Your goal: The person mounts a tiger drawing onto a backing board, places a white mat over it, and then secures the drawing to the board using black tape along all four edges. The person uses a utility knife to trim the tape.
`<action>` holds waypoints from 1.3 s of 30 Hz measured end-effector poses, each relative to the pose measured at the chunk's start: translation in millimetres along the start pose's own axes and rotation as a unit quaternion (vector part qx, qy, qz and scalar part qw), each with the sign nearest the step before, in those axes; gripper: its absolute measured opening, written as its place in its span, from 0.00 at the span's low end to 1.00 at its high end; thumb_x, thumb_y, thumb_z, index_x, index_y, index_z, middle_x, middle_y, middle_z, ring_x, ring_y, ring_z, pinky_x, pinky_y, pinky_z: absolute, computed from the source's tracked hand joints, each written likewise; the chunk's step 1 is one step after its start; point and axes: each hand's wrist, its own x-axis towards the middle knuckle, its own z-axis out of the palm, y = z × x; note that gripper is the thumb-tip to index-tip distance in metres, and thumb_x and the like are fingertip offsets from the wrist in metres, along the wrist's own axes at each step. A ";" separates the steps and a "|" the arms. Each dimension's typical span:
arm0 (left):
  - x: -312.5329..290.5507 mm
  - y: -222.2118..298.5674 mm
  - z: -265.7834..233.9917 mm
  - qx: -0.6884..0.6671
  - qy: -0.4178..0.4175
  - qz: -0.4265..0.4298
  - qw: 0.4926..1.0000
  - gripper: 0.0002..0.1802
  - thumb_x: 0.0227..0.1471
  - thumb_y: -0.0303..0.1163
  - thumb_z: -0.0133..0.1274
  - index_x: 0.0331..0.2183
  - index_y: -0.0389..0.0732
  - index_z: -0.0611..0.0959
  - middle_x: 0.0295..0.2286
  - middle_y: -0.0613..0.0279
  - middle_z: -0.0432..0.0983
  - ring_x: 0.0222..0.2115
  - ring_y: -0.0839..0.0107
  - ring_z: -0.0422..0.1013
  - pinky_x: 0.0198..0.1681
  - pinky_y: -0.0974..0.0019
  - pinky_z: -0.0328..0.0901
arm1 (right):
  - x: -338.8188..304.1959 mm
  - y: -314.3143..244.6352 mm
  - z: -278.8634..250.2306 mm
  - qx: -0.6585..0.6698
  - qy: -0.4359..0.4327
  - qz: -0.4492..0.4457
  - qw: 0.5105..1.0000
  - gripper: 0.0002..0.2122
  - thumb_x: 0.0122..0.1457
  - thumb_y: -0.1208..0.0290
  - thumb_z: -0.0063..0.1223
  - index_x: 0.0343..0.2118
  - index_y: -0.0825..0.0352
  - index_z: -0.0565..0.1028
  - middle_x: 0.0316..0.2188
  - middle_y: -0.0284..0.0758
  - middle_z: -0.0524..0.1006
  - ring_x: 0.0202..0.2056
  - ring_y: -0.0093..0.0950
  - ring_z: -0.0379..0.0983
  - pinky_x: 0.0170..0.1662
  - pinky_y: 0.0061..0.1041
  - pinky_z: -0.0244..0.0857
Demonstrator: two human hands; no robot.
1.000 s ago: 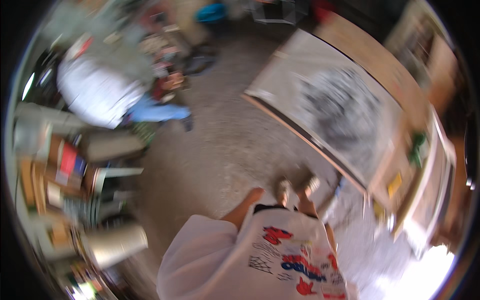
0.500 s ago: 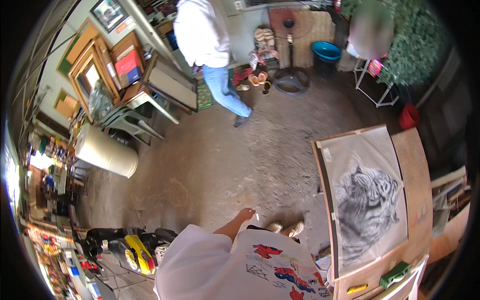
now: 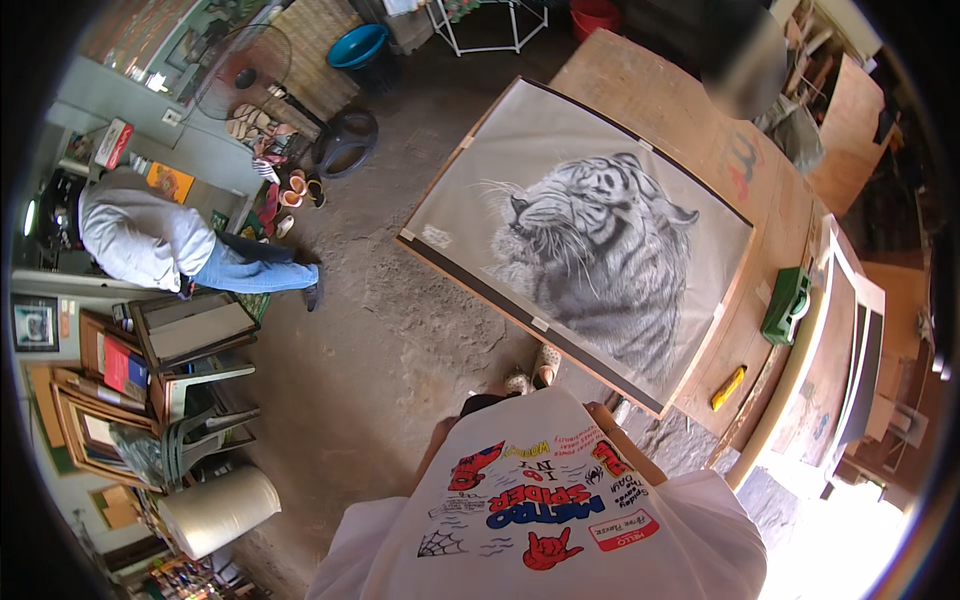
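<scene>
My left hand hangs low at the left side of my printed white shirt, its fingers mostly hidden. On the other side, my right hand shows only in part past the shirt hem, below the near edge of the drawing. Nothing can be seen in either hand. In front of me lies a black-and-white tiger drawing on grey paper with dark border strips, taped at its edges. It rests on a wooden tabletop. A yellow utility knife and a green tape dispenser lie right of the drawing.
A person in a white top stands bent at the far left. Nearby are stacked picture frames, a plastic chair and a white roll. A pedestal fan, several shoes and a blue basin stand farther back.
My view has turned right, bringing the drawing to the middle. My left hand has come back from in front to beside my shirt. The other person has walked away and now bends forward.
</scene>
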 end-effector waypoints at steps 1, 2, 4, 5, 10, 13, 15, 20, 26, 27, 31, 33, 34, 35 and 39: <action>7.9 10.0 -15.4 0.115 -0.010 0.063 0.991 0.23 0.63 0.45 0.50 0.48 0.38 0.85 0.41 0.45 0.83 0.45 0.58 0.79 0.47 0.55 0.72 | -7.7 2.8 2.0 0.127 0.018 0.133 0.983 0.21 0.65 0.52 0.50 0.41 0.69 0.83 0.40 0.50 0.83 0.44 0.49 0.80 0.50 0.41 0.72; 18.6 23.7 -31.8 0.254 -0.048 0.102 0.961 0.23 0.64 0.44 0.51 0.49 0.35 0.84 0.40 0.46 0.83 0.45 0.61 0.79 0.47 0.57 0.73 | -11.7 4.4 4.2 0.140 0.030 0.115 0.983 0.22 0.65 0.52 0.50 0.40 0.69 0.83 0.40 0.50 0.83 0.44 0.49 0.80 0.50 0.41 0.72; 31.7 59.6 -49.4 -0.060 0.029 -0.071 0.995 0.24 0.65 0.44 0.51 0.50 0.32 0.83 0.40 0.48 0.83 0.45 0.64 0.78 0.47 0.60 0.73 | -20.0 7.2 7.8 0.129 0.042 0.170 0.976 0.22 0.64 0.51 0.51 0.40 0.69 0.82 0.39 0.50 0.83 0.43 0.50 0.80 0.49 0.41 0.72; 36.3 77.6 -54.5 -0.200 0.054 -0.174 0.963 0.25 0.65 0.43 0.51 0.51 0.30 0.82 0.41 0.49 0.82 0.44 0.65 0.78 0.47 0.62 0.73 | -23.3 7.5 9.2 0.146 0.045 0.143 0.978 0.22 0.64 0.51 0.52 0.40 0.69 0.82 0.38 0.50 0.83 0.42 0.49 0.81 0.48 0.41 0.73; 69.3 129.9 -74.2 -0.213 0.019 -0.141 0.967 0.27 0.64 0.48 0.52 0.52 0.35 0.81 0.44 0.57 0.81 0.42 0.63 0.78 0.46 0.60 0.72 | -30.4 -8.7 6.8 0.172 0.046 0.134 0.975 0.23 0.64 0.50 0.52 0.39 0.71 0.82 0.31 0.48 0.84 0.37 0.44 0.83 0.44 0.38 0.74; 95.9 127.4 -75.1 -0.155 -0.032 -0.110 0.981 0.29 0.64 0.53 0.52 0.52 0.38 0.82 0.45 0.56 0.81 0.44 0.63 0.79 0.45 0.60 0.69 | -33.5 -33.1 3.7 0.247 0.083 0.233 0.937 0.23 0.65 0.51 0.52 0.39 0.71 0.82 0.30 0.46 0.84 0.35 0.40 0.83 0.42 0.36 0.75; 113.5 118.9 -78.3 -0.073 -0.035 -0.037 0.996 0.28 0.64 0.51 0.52 0.48 0.35 0.84 0.43 0.54 0.83 0.42 0.63 0.79 0.47 0.62 0.69 | -30.8 -53.9 6.1 0.267 0.132 0.221 0.929 0.22 0.65 0.52 0.52 0.40 0.71 0.82 0.31 0.47 0.85 0.36 0.40 0.83 0.42 0.36 0.75; 161.3 102.8 -112.7 -0.031 -0.077 -0.055 0.995 0.27 0.63 0.49 0.51 0.46 0.33 0.85 0.42 0.49 0.83 0.43 0.58 0.78 0.49 0.60 0.69 | -24.5 -100.9 27.0 0.341 0.195 0.234 0.889 0.20 0.67 0.53 0.53 0.42 0.69 0.82 0.34 0.48 0.85 0.38 0.41 0.84 0.43 0.36 0.75; 216.6 107.4 -174.6 -0.014 -0.135 -0.129 0.982 0.29 0.64 0.49 0.49 0.50 0.34 0.83 0.43 0.47 0.83 0.43 0.56 0.80 0.48 0.58 0.70 | -15.7 -148.8 57.0 0.350 0.231 0.283 0.862 0.20 0.67 0.53 0.53 0.42 0.69 0.82 0.35 0.48 0.85 0.38 0.41 0.84 0.43 0.36 0.75; 224.3 110.2 -181.9 -0.035 -0.138 -0.124 0.982 0.29 0.64 0.49 0.49 0.52 0.33 0.82 0.42 0.49 0.83 0.41 0.59 0.79 0.48 0.59 0.71 | -14.4 -156.2 61.4 0.352 0.237 0.290 0.858 0.20 0.67 0.53 0.53 0.42 0.69 0.82 0.35 0.48 0.85 0.38 0.41 0.84 0.43 0.36 0.75; 250.7 124.3 -201.1 -0.013 -0.161 -0.085 0.983 0.31 0.64 0.51 0.52 0.58 0.37 0.78 0.48 0.55 0.81 0.46 0.60 0.79 0.45 0.60 0.69 | -8.4 -178.0 75.0 0.360 0.256 0.314 0.840 0.20 0.67 0.53 0.53 0.42 0.69 0.82 0.35 0.48 0.85 0.39 0.41 0.84 0.43 0.36 0.75; 258.5 131.2 -203.1 -0.034 -0.178 -0.096 0.979 0.32 0.64 0.51 0.51 0.59 0.38 0.77 0.48 0.55 0.81 0.47 0.60 0.79 0.46 0.60 0.69 | -4.7 -185.2 81.0 0.362 0.263 0.323 0.834 0.20 0.67 0.53 0.53 0.42 0.68 0.82 0.35 0.48 0.85 0.39 0.41 0.84 0.43 0.36 0.75; 260.9 133.5 -202.4 -0.034 -0.178 -0.080 0.980 0.32 0.64 0.52 0.52 0.58 0.38 0.77 0.48 0.55 0.81 0.47 0.61 0.78 0.45 0.59 0.69 | -2.4 -187.7 83.3 0.363 0.268 0.326 0.831 0.20 0.67 0.53 0.53 0.42 0.68 0.82 0.35 0.48 0.85 0.39 0.41 0.84 0.43 0.36 0.75; 262.2 134.7 -200.8 -0.033 -0.180 -0.082 0.980 0.32 0.64 0.52 0.52 0.58 0.38 0.77 0.48 0.56 0.81 0.46 0.62 0.78 0.45 0.59 0.69 | 0.0 -190.4 85.8 0.366 0.271 0.329 0.827 0.20 0.67 0.53 0.53 0.42 0.68 0.82 0.35 0.48 0.85 0.39 0.41 0.84 0.43 0.36 0.75; 264.6 126.3 -189.0 -0.037 -0.174 -0.099 0.979 0.29 0.64 0.50 0.51 0.51 0.33 0.82 0.43 0.52 0.83 0.41 0.60 0.80 0.46 0.59 0.71 | 12.4 -197.3 91.2 0.371 0.284 0.338 0.817 0.20 0.67 0.53 0.54 0.42 0.68 0.82 0.35 0.48 0.85 0.39 0.41 0.84 0.43 0.36 0.75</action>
